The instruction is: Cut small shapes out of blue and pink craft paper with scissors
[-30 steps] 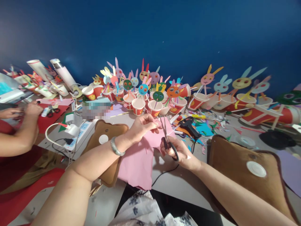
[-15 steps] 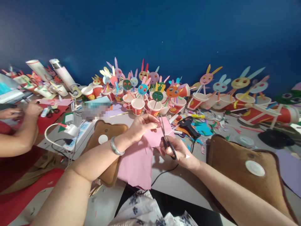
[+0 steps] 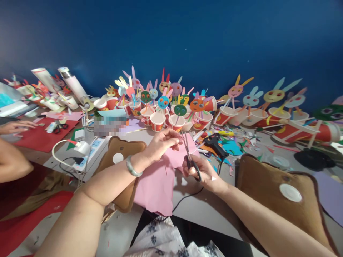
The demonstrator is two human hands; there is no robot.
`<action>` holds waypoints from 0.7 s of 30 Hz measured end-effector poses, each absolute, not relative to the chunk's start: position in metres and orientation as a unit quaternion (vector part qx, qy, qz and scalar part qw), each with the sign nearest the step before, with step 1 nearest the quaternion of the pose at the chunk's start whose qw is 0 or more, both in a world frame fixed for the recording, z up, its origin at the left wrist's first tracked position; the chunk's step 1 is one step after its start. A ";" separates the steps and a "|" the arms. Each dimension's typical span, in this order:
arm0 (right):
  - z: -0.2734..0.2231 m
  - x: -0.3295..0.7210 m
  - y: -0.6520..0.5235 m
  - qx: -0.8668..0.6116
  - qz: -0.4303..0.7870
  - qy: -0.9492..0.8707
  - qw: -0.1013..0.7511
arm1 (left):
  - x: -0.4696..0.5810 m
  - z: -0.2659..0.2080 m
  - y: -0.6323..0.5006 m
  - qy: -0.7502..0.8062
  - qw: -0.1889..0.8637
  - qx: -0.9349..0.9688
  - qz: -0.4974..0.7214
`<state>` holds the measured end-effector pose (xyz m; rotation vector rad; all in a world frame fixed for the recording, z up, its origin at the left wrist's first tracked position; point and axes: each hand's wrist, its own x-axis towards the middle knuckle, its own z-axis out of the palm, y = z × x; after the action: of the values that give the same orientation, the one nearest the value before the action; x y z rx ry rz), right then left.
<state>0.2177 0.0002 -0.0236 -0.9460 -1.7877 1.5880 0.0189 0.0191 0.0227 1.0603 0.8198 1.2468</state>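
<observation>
Black-handled scissors (image 3: 192,165) are in my right hand (image 3: 204,172), their blades pointing up and slightly parted. Just left of the blades, my left hand (image 3: 163,144) is closed in a pinch with its fingers curled. What it pinches is too small to make out; a small reddish bit shows at the fingertips. Beneath both hands lies pink paper (image 3: 157,185), spread over the table towards my lap. A black hot glue gun (image 3: 215,145) rests to the right of the scissors, its cord running down past the paper.
Rabbit-faced paper figures in paper cups (image 3: 158,121) line the blue wall. Brown cushions (image 3: 264,192) lie on both sides of me. At left are a power strip (image 3: 92,151), scissors on red paper (image 3: 46,137) and a co-worker's arm (image 3: 13,160). Colored paper scraps (image 3: 241,142) litter the right.
The scissor blades have drawn slightly apart from my left fingertips. The co-worker's near hand has moved down and left, out of sight, and the other hand now lies over the red paper.
</observation>
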 end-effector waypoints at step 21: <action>-0.016 0.210 0.000 -0.384 0.568 -0.659 0.309 | 0.017 0.010 0.027 0.349 0.608 0.452 0.551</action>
<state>0.2105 0.0002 -0.0161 -1.0152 -1.7427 1.5001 0.0171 0.0266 0.0098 1.0455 0.8058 1.2735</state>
